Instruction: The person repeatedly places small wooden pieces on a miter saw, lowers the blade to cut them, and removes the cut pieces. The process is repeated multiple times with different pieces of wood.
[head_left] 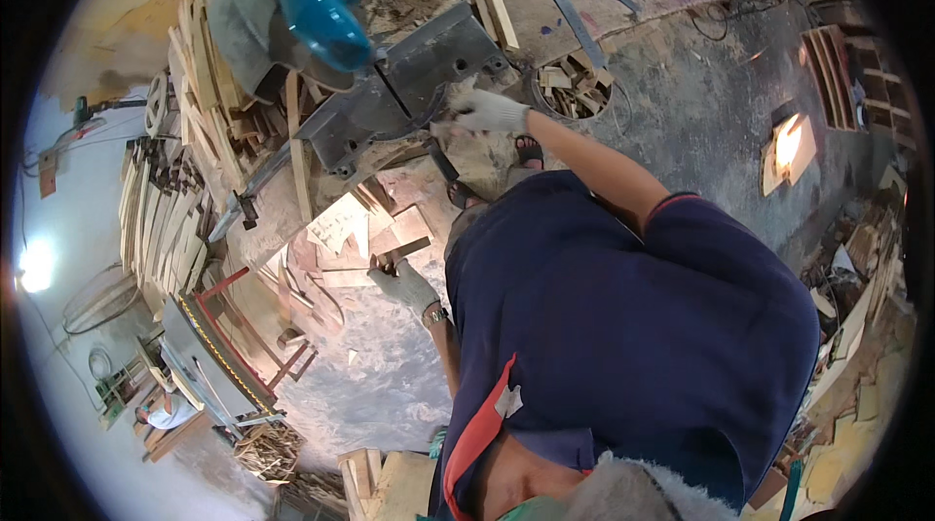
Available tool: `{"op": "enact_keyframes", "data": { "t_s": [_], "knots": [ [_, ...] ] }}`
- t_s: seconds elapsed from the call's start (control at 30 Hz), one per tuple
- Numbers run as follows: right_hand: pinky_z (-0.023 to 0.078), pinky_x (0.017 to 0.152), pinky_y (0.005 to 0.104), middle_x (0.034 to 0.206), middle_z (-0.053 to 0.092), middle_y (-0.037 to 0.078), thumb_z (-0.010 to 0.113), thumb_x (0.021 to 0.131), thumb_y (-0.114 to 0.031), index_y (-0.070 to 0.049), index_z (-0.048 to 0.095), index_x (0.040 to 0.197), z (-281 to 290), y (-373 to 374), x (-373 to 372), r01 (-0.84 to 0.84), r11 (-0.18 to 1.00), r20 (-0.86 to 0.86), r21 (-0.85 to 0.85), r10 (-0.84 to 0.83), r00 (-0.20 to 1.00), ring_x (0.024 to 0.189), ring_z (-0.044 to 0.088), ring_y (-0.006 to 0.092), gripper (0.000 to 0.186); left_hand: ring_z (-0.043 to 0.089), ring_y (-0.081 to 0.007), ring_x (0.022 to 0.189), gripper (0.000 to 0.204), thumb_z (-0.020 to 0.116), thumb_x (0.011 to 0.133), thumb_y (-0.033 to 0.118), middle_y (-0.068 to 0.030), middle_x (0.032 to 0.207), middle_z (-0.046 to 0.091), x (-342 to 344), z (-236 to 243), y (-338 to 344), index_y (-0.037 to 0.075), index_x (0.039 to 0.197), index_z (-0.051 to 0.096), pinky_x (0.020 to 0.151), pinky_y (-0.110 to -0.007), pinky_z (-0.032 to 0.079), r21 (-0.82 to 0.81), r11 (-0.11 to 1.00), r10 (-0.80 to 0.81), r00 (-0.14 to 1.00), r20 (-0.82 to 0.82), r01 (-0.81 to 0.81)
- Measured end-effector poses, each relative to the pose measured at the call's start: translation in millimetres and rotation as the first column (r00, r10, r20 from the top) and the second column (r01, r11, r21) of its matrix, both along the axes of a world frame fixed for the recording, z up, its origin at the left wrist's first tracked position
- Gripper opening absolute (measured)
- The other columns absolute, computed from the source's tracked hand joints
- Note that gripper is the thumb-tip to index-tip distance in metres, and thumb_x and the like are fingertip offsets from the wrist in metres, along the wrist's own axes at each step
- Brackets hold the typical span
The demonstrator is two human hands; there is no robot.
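Note:
My left hand point(407, 289), in a pale work glove, is closed round a short brown wood strip point(402, 252). Beyond it, my gloved right hand point(492, 113) reaches to the near right edge of a mitre saw's grey slotted base point(429, 58). Motion smears the right fingers, so I cannot make out whether they hold anything. The saw's blue motor housing point(321, 15) and grey blade guard point(243, 24) stand above the base, at its left. No blade shows clearly.
Long wood strips point(200, 83) lean left of the saw. Offcuts fill a round container point(582, 93) right of my right hand. Flat wood pieces point(341, 224) lie beyond my left hand. A red metal frame point(224, 284) stands left. A bright light point(791, 143) glows at the right.

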State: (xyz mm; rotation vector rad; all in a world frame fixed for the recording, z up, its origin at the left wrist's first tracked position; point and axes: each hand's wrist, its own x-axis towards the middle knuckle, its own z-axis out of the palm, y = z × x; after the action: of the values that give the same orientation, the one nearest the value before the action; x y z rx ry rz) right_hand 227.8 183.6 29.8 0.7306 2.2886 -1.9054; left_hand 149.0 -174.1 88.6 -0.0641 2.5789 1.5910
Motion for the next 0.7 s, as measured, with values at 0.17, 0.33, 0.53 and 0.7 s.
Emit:
{"op": "enact_keyframes", "data": {
  "t_s": [0.17, 0.33, 0.53, 0.7],
  "knots": [
    [0.053, 0.055, 0.0277, 0.090, 0.071, 0.006, 0.065, 0.094, -0.023, 0.003, 0.066, 0.124, -62.0, 0.0, 141.2, 0.343, 0.901, 0.337, -0.267, -0.246, 0.909, 0.064, 0.064, 0.0109, 0.040, 0.052, -0.0144, 0.088, 0.037, 0.070, 0.095, 0.010, -0.0030, 0.097, 0.056, 14.6, 0.6, 5.9, -0.005, 0.127, 0.058, 0.080, -0.028, 0.047, -0.203, 0.958, -0.201, 0.979, 0.023, 0.201],
    [0.055, 0.059, 0.0341, 0.091, 0.073, 0.010, 0.068, 0.091, -0.034, 0.002, 0.069, 0.113, -110.8, 26.0, 191.7, 0.599, 0.797, 0.551, 0.086, -0.538, 0.638, 0.069, 0.069, 0.0182, 0.043, 0.062, -0.0185, 0.097, 0.035, 0.071, 0.095, 0.014, -0.0097, 0.106, 0.065, 13.0, 3.3, 68.2, -0.003, 0.124, 0.061, 0.088, -0.034, 0.050, -0.086, 0.839, -0.520, 0.838, 0.165, 0.538],
    [0.059, 0.063, 0.0373, 0.091, 0.073, 0.011, 0.068, 0.094, -0.037, 0.001, 0.068, 0.117, -106.1, 1.4, 166.6, 0.504, 0.848, 0.307, -0.165, -0.441, 0.843, 0.074, 0.072, 0.0216, 0.045, 0.064, -0.0224, 0.098, 0.038, 0.076, 0.091, 0.019, -0.0136, 0.098, 0.065, 19.0, 11.3, 156.5, -0.006, 0.116, 0.062, 0.086, -0.035, 0.052, -0.206, 0.514, -0.844, 0.534, 0.055, 0.833],
    [0.055, 0.072, 0.0322, 0.094, 0.071, 0.005, 0.064, 0.102, -0.038, -0.001, 0.070, 0.110, -60.2, -23.0, 145.9, 0.180, 0.687, -0.007, -0.704, -0.261, 0.965, 0.088, 0.066, 0.0107, 0.039, 0.053, -0.0109, 0.076, 0.041, 0.073, 0.096, 0.022, -0.0048, 0.089, 0.058, 36.8, 3.3, 206.6, -0.008, 0.121, 0.061, 0.071, -0.027, 0.047, 0.036, 0.578, -0.808, 0.565, 0.168, 0.815]
  ]
}}
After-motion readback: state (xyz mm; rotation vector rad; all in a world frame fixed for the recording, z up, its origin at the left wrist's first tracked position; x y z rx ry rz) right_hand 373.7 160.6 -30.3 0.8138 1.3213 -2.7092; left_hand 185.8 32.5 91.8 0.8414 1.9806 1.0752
